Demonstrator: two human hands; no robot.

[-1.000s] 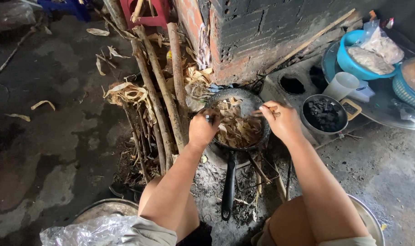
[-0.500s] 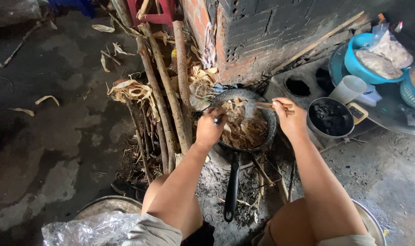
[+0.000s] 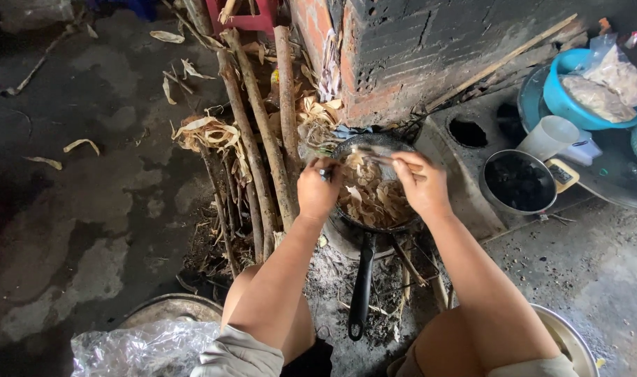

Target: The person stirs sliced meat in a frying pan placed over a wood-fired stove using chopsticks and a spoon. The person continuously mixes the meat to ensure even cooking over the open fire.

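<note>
A black frying pan [image 3: 364, 279] sits low on the ground over ash, its long handle pointing toward me. It is full of pale brown, flat pieces of food [image 3: 374, 199]. My left hand [image 3: 318, 188] is closed over the pan's left rim, gripping a small dark utensil that barely shows. My right hand [image 3: 420, 183] is closed over the pan's right side, holding thin chopsticks [image 3: 374, 155] that reach across the food.
Long wooden sticks [image 3: 252, 139] and dried husks lie left of the pan. A brick wall [image 3: 416, 56] stands behind. At right are a dark pot [image 3: 517, 183], a white cup [image 3: 550, 137] and a blue bowl [image 3: 577, 98]. Metal basins and a plastic bag [image 3: 140, 349] are near my knees.
Both hands stayed over the pan and shifted slightly while working the food. The view has drifted a little, so the pan sits lower in the picture.
</note>
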